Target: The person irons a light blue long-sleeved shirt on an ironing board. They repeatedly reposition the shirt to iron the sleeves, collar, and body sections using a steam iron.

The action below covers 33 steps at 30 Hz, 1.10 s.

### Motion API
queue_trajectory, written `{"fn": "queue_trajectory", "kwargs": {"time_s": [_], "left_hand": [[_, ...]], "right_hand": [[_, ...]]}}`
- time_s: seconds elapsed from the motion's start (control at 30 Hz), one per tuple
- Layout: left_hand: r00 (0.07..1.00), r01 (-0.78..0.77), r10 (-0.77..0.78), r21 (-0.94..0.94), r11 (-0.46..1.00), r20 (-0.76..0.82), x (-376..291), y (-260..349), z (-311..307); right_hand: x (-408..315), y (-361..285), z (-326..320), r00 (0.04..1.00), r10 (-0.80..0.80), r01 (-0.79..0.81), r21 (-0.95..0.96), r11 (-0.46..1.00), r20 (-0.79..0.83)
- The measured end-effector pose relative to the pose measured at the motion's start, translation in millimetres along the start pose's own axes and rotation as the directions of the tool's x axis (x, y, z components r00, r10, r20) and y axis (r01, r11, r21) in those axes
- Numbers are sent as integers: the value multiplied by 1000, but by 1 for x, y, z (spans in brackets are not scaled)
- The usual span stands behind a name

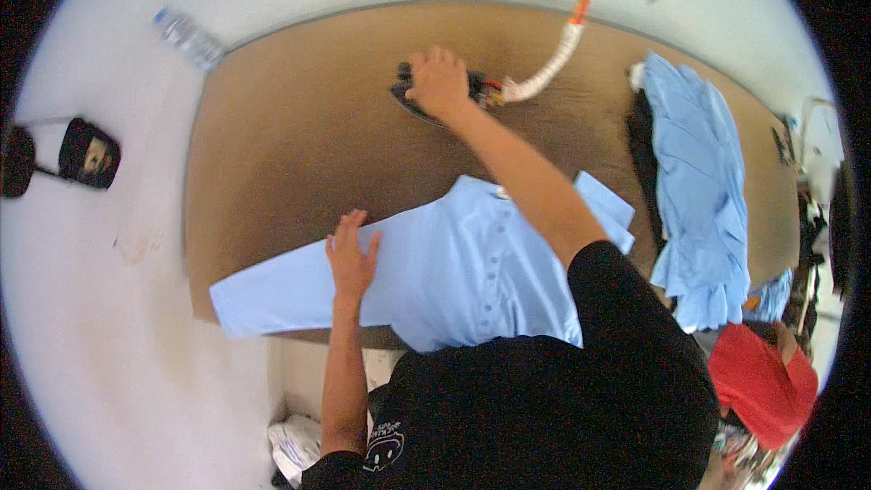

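A light blue buttoned shirt (435, 265) lies across the near part of a brown cloth-covered table (286, 102), one sleeve stretched out to the left. My left hand (352, 258) rests on that sleeve with its fingers spread, holding nothing. Beyond the shirt, my right hand (439, 85) grips the handle of a clothes iron (415, 105), which is on the brown cloth with its pointed end to the left. A cord (554, 64) wrapped in white near the iron, and orange above, runs from its back end up out of view. My right forearm passes over the shirt's collar side.
On the right lies a pile of light blue garments (701, 184) with something black beside it. Red cloth (762, 381) hangs at the lower right. A plastic bottle (190, 39) is past the table's far left corner. A white bag (296, 446) sits below, at lower left.
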<state>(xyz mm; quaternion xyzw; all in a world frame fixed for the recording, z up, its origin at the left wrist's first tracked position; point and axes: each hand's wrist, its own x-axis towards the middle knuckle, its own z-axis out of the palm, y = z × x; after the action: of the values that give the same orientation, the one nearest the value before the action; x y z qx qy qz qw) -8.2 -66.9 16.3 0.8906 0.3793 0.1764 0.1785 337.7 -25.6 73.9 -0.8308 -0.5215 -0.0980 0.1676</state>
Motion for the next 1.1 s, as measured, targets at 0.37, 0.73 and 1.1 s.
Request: {"fn": "queue_trajectory", "kwargs": {"time_s": [0.37, 0.73, 1.1], "left_hand": [[991, -107, 125, -256, 961, 53, 10, 55, -7], [964, -264, 256, -301, 916, -66, -47, -2, -130], [989, -34, 76, -303, 952, 127, -186, -78, -257]], "right_hand": [[-361, 159, -116, 885, 387, -458, 329, 826, 259], [-411, 72, -114, 884, 202, -310, 207, 928, 421], [-464, -74, -259, 704, 68, -232, 138, 963, 707]]}}
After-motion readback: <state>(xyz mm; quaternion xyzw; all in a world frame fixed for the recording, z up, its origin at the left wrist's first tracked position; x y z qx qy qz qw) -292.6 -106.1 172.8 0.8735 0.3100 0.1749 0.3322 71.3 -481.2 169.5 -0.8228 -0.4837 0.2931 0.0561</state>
